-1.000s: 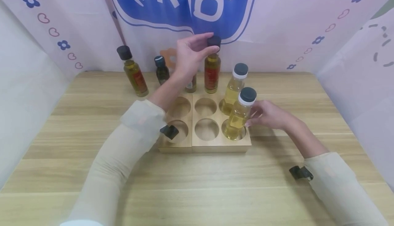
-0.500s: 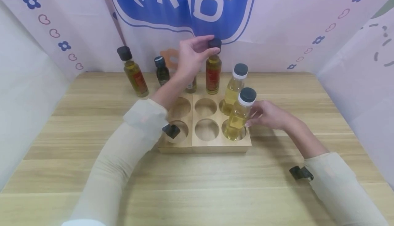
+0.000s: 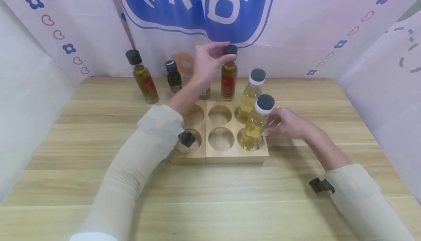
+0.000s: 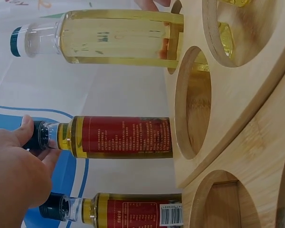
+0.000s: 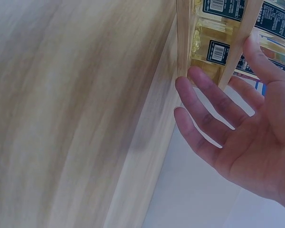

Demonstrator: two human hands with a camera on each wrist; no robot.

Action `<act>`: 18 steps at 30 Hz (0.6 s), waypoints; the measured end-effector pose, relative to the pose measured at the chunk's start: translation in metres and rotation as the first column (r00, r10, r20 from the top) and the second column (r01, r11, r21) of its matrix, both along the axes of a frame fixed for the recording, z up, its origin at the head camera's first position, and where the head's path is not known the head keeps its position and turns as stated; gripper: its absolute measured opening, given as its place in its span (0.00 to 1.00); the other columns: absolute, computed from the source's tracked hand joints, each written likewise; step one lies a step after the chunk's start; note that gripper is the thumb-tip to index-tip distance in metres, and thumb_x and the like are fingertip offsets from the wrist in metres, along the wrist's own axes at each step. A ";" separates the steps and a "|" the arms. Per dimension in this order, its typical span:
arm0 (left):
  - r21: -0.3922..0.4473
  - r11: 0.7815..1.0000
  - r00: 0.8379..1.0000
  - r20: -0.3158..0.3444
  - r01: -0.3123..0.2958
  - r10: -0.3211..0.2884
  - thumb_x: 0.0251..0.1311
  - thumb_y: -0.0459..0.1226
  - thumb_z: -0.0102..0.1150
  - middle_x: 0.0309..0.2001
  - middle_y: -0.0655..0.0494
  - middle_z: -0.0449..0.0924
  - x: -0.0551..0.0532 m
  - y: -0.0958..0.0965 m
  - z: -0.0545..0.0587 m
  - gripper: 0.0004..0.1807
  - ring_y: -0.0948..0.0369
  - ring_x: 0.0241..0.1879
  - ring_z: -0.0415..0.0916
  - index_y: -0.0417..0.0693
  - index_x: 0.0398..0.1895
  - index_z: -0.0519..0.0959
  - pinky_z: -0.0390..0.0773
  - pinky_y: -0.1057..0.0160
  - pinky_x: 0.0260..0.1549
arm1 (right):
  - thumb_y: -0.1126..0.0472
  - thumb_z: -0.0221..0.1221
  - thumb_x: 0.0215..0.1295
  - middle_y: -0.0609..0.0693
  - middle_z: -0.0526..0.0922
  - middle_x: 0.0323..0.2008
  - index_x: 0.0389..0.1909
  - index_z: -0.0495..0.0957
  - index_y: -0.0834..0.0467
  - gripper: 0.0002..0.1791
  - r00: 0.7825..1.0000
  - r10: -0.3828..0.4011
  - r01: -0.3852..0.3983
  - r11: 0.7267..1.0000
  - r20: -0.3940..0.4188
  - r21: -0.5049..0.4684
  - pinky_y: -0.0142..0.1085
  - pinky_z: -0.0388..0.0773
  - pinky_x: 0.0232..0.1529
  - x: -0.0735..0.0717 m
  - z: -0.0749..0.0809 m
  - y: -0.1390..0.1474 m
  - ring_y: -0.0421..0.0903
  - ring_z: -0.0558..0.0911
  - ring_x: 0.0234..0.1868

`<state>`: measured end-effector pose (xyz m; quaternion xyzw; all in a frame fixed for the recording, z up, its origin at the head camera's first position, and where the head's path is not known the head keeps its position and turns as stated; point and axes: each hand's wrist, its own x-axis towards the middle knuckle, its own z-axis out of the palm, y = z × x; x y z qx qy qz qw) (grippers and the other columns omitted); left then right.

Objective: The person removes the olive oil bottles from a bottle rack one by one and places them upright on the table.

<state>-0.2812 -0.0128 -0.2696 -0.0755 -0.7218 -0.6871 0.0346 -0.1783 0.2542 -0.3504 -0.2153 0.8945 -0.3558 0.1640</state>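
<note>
In the head view my left hand (image 3: 207, 62) pinches the black cap of a red-labelled oil bottle (image 3: 228, 82), which stands upright behind the wooden rack (image 3: 235, 159). The left wrist view shows thumb and finger on that cap (image 4: 34, 135). My right hand (image 3: 286, 124) is at the rack's right side, beside a clear bottle of pale yellow oil (image 3: 254, 124) in the front right hole. In the right wrist view, its fingers (image 5: 209, 118) are loosely extended and the thumb lies against the rack's top board. A second pale oil bottle (image 3: 246, 102) occupies the hole behind.
Another red-labelled bottle (image 3: 146, 84) stands at the back left. Near it is a small dark bottle (image 3: 173, 78). A further bottle (image 3: 205, 94) is mostly hidden behind my left arm. A printed cloth (image 3: 296, 22) hangs behind the wooden table (image 3: 210, 204).
My left hand has shifted slightly right and nearer with the red-labelled oil bottle, straightening it a little. My right hand and the two pale oil bottles have stayed in place.
</note>
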 end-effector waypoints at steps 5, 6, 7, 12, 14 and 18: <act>0.002 1.000 1.000 0.008 -0.003 0.003 0.57 0.32 0.75 0.57 0.51 0.86 -0.004 0.002 -0.003 0.22 0.62 0.55 0.85 0.44 0.56 0.86 0.82 0.72 0.54 | 0.67 0.74 0.57 0.61 0.88 0.44 0.54 0.81 0.69 0.24 1.000 0.002 -0.002 1.000 0.005 -0.009 0.48 0.87 0.49 -0.001 -0.001 0.001 0.55 0.88 0.43; 0.002 1.000 1.000 0.009 -0.001 0.001 0.57 0.32 0.75 0.57 0.51 0.86 -0.005 0.002 -0.003 0.22 0.62 0.55 0.84 0.44 0.56 0.86 0.81 0.72 0.54 | 0.67 0.74 0.57 0.61 0.88 0.44 0.54 0.81 0.69 0.24 1.000 0.003 -0.003 1.000 0.005 -0.009 0.48 0.88 0.49 -0.001 -0.001 0.001 0.55 0.88 0.43; 0.007 1.000 1.000 0.010 0.002 -0.002 0.57 0.32 0.75 0.58 0.50 0.86 -0.005 0.003 -0.004 0.22 0.61 0.55 0.84 0.43 0.56 0.85 0.81 0.72 0.54 | 0.67 0.74 0.57 0.61 0.88 0.44 0.54 0.81 0.69 0.24 1.000 0.003 -0.003 1.000 0.004 -0.009 0.48 0.88 0.49 -0.001 -0.001 0.001 0.55 0.88 0.43; 0.015 1.000 1.000 0.016 0.012 -0.013 0.57 0.31 0.75 0.58 0.49 0.86 -0.008 0.005 -0.008 0.22 0.61 0.55 0.84 0.42 0.56 0.85 0.82 0.72 0.53 | 0.67 0.74 0.57 0.61 0.88 0.44 0.54 0.81 0.69 0.24 1.000 -0.001 0.001 1.000 0.003 -0.004 0.49 0.87 0.49 -0.001 0.000 0.000 0.55 0.88 0.43; 0.014 1.000 1.000 0.020 0.011 -0.011 0.57 0.31 0.75 0.57 0.49 0.86 -0.008 0.006 -0.009 0.22 0.61 0.55 0.84 0.42 0.56 0.85 0.82 0.71 0.53 | 0.67 0.74 0.57 0.61 0.88 0.44 0.54 0.81 0.69 0.24 1.000 -0.004 0.004 1.000 0.005 -0.002 0.49 0.87 0.49 -0.001 0.000 0.000 0.55 0.88 0.43; 0.019 1.000 0.999 0.037 -0.002 0.002 0.56 0.32 0.76 0.57 0.50 0.86 -0.010 0.008 -0.010 0.23 0.62 0.54 0.85 0.43 0.56 0.85 0.82 0.71 0.53 | 0.67 0.74 0.57 0.61 0.88 0.44 0.53 0.81 0.69 0.24 1.000 -0.007 0.007 1.000 0.007 0.002 0.49 0.87 0.49 0.000 0.001 -0.001 0.55 0.88 0.43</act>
